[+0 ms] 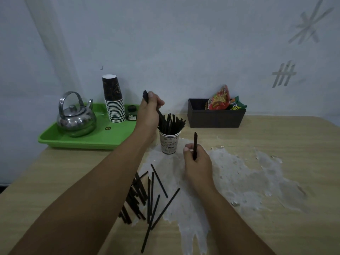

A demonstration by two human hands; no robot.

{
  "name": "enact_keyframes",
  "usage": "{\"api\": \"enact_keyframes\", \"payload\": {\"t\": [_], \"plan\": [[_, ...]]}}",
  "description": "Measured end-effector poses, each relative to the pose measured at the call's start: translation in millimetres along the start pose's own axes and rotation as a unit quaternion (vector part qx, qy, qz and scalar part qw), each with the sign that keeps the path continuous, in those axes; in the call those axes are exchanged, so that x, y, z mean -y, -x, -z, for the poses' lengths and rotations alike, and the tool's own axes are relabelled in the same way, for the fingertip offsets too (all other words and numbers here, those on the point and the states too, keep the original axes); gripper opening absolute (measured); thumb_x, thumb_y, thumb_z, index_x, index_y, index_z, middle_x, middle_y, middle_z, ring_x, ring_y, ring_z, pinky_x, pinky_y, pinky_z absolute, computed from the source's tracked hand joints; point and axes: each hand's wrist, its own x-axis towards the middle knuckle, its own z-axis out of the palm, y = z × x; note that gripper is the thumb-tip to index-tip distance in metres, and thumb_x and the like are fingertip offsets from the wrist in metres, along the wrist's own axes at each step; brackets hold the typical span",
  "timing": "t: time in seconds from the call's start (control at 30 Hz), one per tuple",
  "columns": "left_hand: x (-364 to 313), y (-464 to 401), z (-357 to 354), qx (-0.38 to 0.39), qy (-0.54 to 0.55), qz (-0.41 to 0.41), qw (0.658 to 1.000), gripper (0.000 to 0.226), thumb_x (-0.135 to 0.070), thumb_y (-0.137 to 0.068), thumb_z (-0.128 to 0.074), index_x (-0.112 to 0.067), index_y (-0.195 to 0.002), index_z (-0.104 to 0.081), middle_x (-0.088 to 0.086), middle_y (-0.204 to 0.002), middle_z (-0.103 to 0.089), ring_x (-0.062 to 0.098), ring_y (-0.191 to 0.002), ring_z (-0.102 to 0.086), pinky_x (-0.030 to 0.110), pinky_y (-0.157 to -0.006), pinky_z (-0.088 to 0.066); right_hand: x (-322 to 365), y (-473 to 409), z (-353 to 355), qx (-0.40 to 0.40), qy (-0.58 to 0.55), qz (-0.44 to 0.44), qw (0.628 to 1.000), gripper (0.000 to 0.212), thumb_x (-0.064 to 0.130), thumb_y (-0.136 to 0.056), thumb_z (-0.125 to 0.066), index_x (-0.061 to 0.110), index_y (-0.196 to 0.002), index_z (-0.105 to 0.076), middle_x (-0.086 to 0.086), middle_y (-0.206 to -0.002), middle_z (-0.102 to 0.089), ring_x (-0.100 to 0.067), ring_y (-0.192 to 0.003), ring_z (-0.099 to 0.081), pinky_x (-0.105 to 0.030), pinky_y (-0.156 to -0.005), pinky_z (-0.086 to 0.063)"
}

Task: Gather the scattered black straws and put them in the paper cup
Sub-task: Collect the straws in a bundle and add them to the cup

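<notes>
pretty dim in here, flat bluish light, hardly any shadows; small glints on the kettle (76, 116); whole shot's soft and a bit smeary; wide-angle bend toward the edges

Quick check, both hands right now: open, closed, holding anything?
Left hand: closed on a bunch of black straws over the paper cup.
Right hand: closed on a few upright straws.

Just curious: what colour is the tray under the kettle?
Bright green tray, clearest in the head view, holding the kettle.
</notes>
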Motion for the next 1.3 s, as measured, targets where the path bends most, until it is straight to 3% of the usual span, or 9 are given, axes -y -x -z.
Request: {"api": "enact_keyframes", "payload": {"t": [0.1,0.27,0.43,0.63,0.77,0.87,1.0,1.1,1.3], "plan": [[15.7,2.5,3.6,0.036,-0.066,0.002,0.997,0.037,-0.04,-0.103,-0.035,-0.023,-0.078,-0.056,-0.001,-0.096,-0.06,0.013,-0.098,-0.055,0.027,-0.088,-0.043,-1.4,-0.2,0.4,0.006,-0.008,-0.004,1.0,0.008,0.032,-0.097,-0.055,0.03,-0.1,-0.062,0.004,-0.086,-0.066,-0.007,-0.069,-0.059,-0.021,-0.06,-0.05],[24.4,12.0,8.1,0.071,-0.108,0.009,0.992,0.03,-0.031,-0.103,-0.043,-0.013,-0.093,-0.065,-0.003,-0.092,-0.061,0.001,-0.081,-0.056,0.004,-0.056,-0.042,0.5,-0.6,-0.8,0.005,-0.005,0.006,1.0,0.014,0.04,-0.098,-0.051,0.032,-0.098,-0.062,0.006,-0.087,-0.066,-0.009,-0.078,-0.061,-0.021,-0.067,-0.048],[24.7,19.4,12.9,0.107,-0.096,0.038,0.989,0.029,-0.026,-0.1,-0.051,-0.016,-0.124,-0.063,-0.015,-0.103,-0.064,-0.013,-0.089,-0.058,0.007,-0.074,-0.045,3.7,0.6,0.8,0.011,-0.025,-0.002,1.0,0.023,0.046,-0.101,-0.039,0.031,-0.109,-0.054,0.007,-0.082,-0.061,-0.007,-0.073,-0.057,-0.022,-0.064,-0.043],[26.8,23.5,20.7,0.095,-0.136,-0.079,0.983,0.042,-0.033,-0.104,-0.037,-0.028,-0.146,-0.038,-0.002,-0.147,-0.045,0.009,-0.136,-0.04,0.027,-0.113,-0.031,-3.3,-2.3,0.0,0.002,-0.058,-0.003,0.998,0.024,0.035,-0.105,-0.029,0.033,-0.115,-0.051,0.001,-0.08,-0.054,-0.011,-0.07,-0.051,-0.03,-0.063,-0.044],[38.8,27.3,27.8,0.133,-0.217,-0.089,0.963,0.039,-0.032,-0.105,-0.035,-0.019,-0.139,-0.05,-0.001,-0.149,-0.044,0.009,-0.139,-0.036,0.036,-0.118,-0.028,-4.3,-1.4,2.2,0.0,-0.062,-0.018,0.998,0.025,0.03,-0.105,-0.032,0.03,-0.106,-0.056,0.002,-0.082,-0.056,-0.014,-0.073,-0.055,-0.032,-0.069,-0.05],[43.1,28.7,30.8,0.128,-0.204,-0.094,0.966,0.045,-0.036,-0.104,-0.034,-0.026,-0.147,-0.037,-0.004,-0.154,-0.036,0.005,-0.141,-0.03,0.034,-0.119,-0.025,-6.1,-2.4,4.5,-0.011,-0.062,-0.034,0.997,0.024,0.03,-0.105,-0.033,0.03,-0.101,-0.057,-0.001,-0.089,-0.06,-0.017,-0.085,-0.064,-0.033,-0.076,-0.053],[48.9,30.8,36.5,-0.007,-0.138,-0.045,0.989,0.048,-0.043,-0.101,-0.034,-0.034,-0.148,-0.029,-0.008,-0.132,-0.057,0.014,-0.124,-0.054,0.045,-0.105,-0.044,-5.2,-4.6,8.7,-0.023,-0.03,-0.014,0.999,0.024,0.033,-0.104,-0.036,0.037,-0.097,-0.058,-0.003,-0.114,-0.056,-0.015,-0.102,-0.059,-0.035,-0.091,-0.051],[52.5,33.4,43.2,-0.037,-0.123,-0.027,0.991,0.049,-0.033,-0.103,-0.036,-0.035,-0.15,-0.023,-0.015,-0.114,-0.06,0.01,-0.107,-0.063,0.036,-0.091,-0.051,-0.6,-8.7,11.4,-0.039,-0.02,-0.009,0.999,0.024,0.034,-0.104,-0.039,0.042,-0.097,-0.06,0.007,-0.119,-0.054,-0.008,-0.106,-0.053,-0.041,-0.098,-0.049],[52.2,30.0,45.5,-0.005,-0.159,-0.011,0.987,0.031,-0.015,-0.098,-0.05,-0.019,-0.128,-0.059,-0.003,-0.115,-0.067,0.014,-0.109,-0.064,0.045,-0.098,-0.052,8.6,-11.1,15.2,-0.044,-0.058,0.009,0.997,0.022,0.031,-0.102,-0.047,0.038,-0.105,-0.067,0.01,-0.113,-0.062,-0.001,-0.103,-0.055,-0.031,-0.086,-0.052]]}}
